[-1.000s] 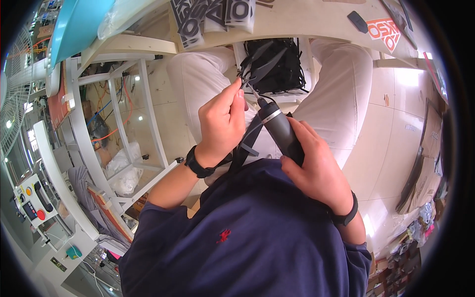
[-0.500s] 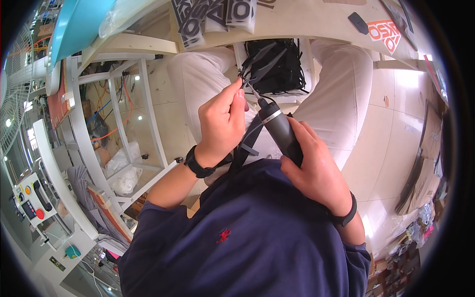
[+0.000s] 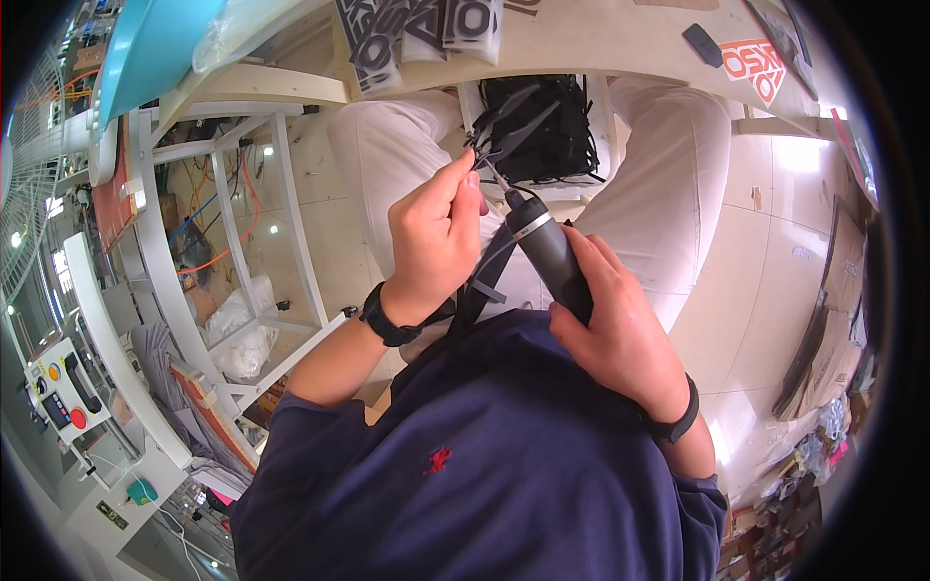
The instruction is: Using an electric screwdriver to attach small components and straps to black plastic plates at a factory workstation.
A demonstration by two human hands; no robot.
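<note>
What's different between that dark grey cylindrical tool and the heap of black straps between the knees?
The dark grey cylindrical tool has a smooth barrel; the heap of black straps is a tangle. The tool is gripped in the bare right hand; the heap lies farther forward. Both look dark.

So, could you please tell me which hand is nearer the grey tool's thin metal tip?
Left: the left hand is just beside the tip, while the right hand holds the grey tool farther back.
</note>
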